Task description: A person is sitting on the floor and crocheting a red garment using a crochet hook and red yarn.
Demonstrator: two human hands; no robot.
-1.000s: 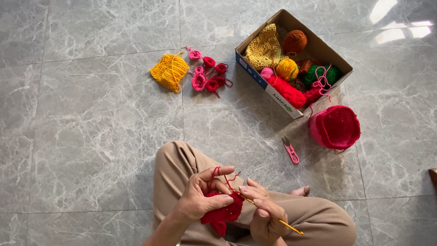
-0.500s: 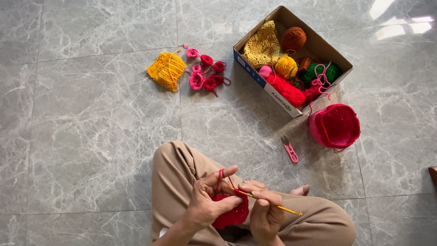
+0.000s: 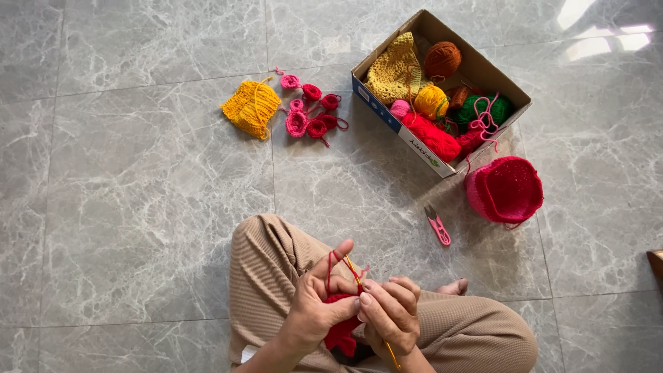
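Grey marble-look floor tiles point(image 3: 138, 207), lit by window glare at upper right. Seated cross-legged in beige trousers point(image 3: 276, 255), both hands raised above the lap. Left hand point(image 3: 321, 304) angled up, index finger extended with red yarn point(image 3: 333, 261) looped over it, remaining fingers pinching a red crochet piece point(image 3: 342, 331) that hangs down between the knees. Right hand point(image 3: 390, 314) curled just beside it, touching, fingers clenched around a yellow crochet hook point(image 3: 391, 354), tip poking up between the two hands. Ahead on the floor, well apart: pink thread snips point(image 3: 438, 226), a pink crocheted bowl shape point(image 3: 505, 188), an open cardboard box point(image 3: 387, 110) of yarn balls and a yellow knit piece, a cluster of small pink and red crocheted flowers point(image 3: 311, 110), and a yellow crocheted pouch point(image 3: 251, 107). Nothing lying between hands and those items.
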